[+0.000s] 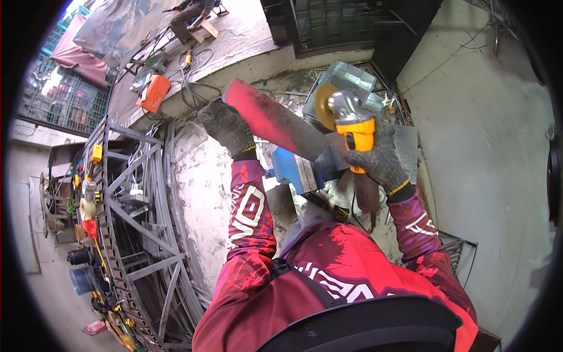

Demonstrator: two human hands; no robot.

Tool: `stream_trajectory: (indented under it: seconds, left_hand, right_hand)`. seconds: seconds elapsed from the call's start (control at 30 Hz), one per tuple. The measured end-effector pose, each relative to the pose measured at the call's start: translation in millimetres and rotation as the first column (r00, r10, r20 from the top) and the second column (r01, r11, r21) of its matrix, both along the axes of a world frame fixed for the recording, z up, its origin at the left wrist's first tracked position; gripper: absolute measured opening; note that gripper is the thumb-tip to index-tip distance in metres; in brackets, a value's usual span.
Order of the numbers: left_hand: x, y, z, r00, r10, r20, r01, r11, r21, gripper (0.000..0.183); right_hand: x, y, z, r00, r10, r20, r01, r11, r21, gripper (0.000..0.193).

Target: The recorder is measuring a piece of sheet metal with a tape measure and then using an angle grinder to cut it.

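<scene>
Daylight noted from beyond and left of the fingers of the left hand (227,128); pale ground (243,23) there near washed out. Past the fingers of the right hand (380,154), dark panes (334,26) lose detail; a shiny box (349,76) just ahead shows glare. Left of the left fingers, the metal rack (155,268) bows with fisheye distortion. Black vignetting surrounds all.
</scene>
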State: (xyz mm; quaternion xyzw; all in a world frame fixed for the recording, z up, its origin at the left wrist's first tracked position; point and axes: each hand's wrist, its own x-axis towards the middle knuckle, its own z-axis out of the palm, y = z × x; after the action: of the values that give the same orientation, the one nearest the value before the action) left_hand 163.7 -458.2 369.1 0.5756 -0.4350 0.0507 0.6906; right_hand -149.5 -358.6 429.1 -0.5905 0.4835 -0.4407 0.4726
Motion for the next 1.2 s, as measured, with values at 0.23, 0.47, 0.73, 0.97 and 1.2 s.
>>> stream_trajectory:
  seconds: [0.23,0.47,0.73,0.97,1.2]
  left_hand:
    - [-40.3,4.9,34.4,0.995,-0.092,0.049,0.085,0.989,0.123,0.019]
    - [10.6,25.0,54.0,0.716,-0.673,-0.187,0.684,0.623,0.379,0.023]
    - [12.6,36.9,71.1,0.665,-0.743,0.08,0.581,0.581,0.57,0.021]
    - [-0.6,49.5,69.8,0.675,-0.725,-0.138,0.68,0.538,0.499,0.024]
    - [6.1,52.7,65.5,0.647,-0.758,-0.078,0.683,0.531,0.501,0.025]
  right_hand:
    - [20.3,-50.0,-0.2,0.998,0.038,-0.046,-0.045,0.987,-0.153,0.084]
    - [28.7,-54.6,-3.5,0.991,0.118,0.063,-0.114,0.992,-0.06,0.086]
    - [34.6,-62.9,-14.4,0.986,0.166,-0.006,-0.164,0.969,-0.183,0.095]
    - [48.7,-61.6,11.6,0.973,0.165,-0.159,-0.21,0.921,-0.327,0.099]
    - [51.8,-57.3,6.4,0.97,0.139,-0.199,-0.205,0.907,-0.368,0.098]
